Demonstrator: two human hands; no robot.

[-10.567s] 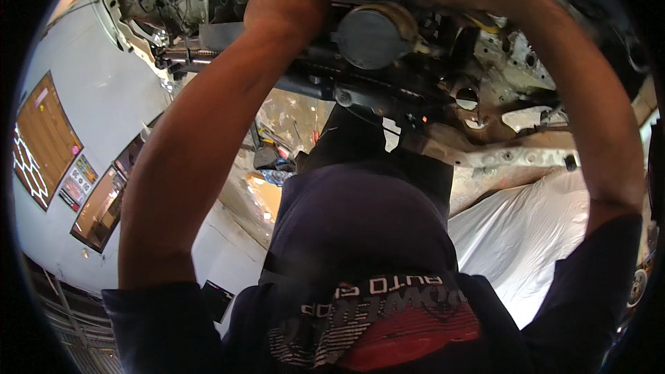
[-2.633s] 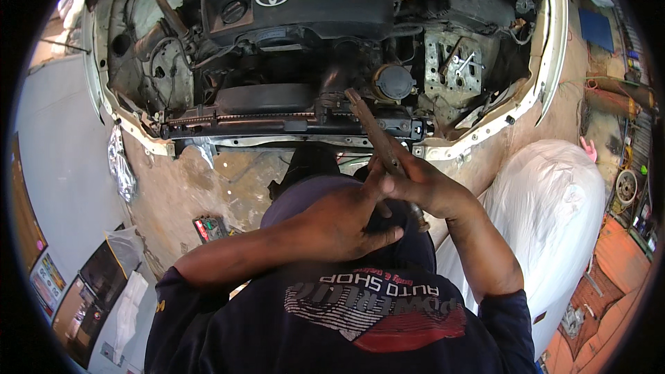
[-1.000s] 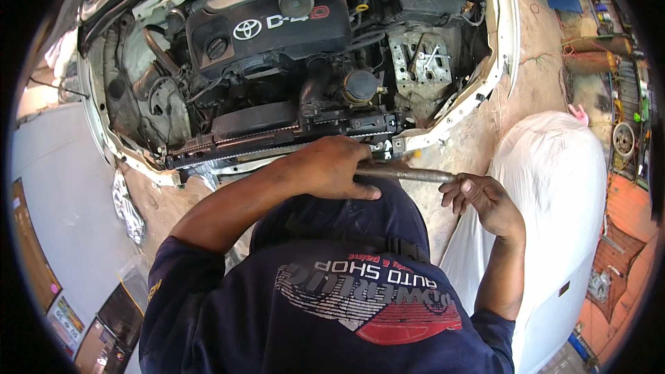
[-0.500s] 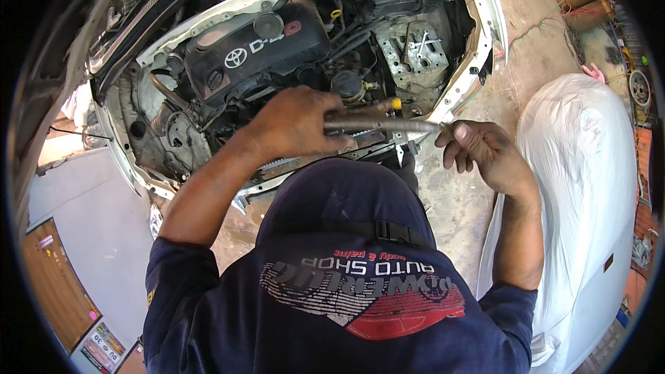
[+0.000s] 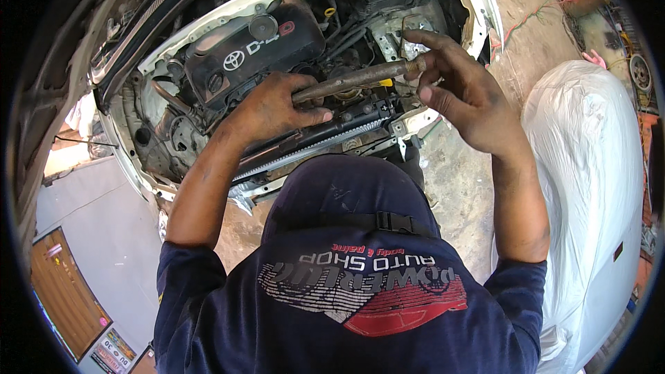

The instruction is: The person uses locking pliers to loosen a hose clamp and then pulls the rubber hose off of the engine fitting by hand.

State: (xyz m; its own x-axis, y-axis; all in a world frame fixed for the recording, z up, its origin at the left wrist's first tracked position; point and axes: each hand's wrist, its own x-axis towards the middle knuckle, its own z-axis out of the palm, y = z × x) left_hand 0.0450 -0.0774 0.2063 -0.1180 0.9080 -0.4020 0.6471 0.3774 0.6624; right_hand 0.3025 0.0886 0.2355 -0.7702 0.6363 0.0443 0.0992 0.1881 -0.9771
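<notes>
Wrapped around a worn metal rod (image 5: 364,77), my left hand (image 5: 267,107) is closed near its left end. The rod points to the right, slanting slightly upward above the front of an engine bay, and its right end is threaded. At that threaded end is my right hand (image 5: 478,100), its fingers spread and the index finger stretched out past the rod. Some of its fingers touch or nearly touch the tip; the thumb stands apart below. Behind the rod shows a small yellow piece (image 5: 386,83), mostly hidden.
Under my hands lies the radiator's top edge (image 5: 312,145). Beyond is a black engine cover (image 5: 256,48), with a metal block (image 5: 388,45) to its right. A car under a white sheet (image 5: 582,166) stands at right; a raised hood (image 5: 76,48) rises at left.
The rod has swung upward at its right end and lies more steadily in view. My right hand has risen and spread its fingers. My left hand has shifted slightly left.
</notes>
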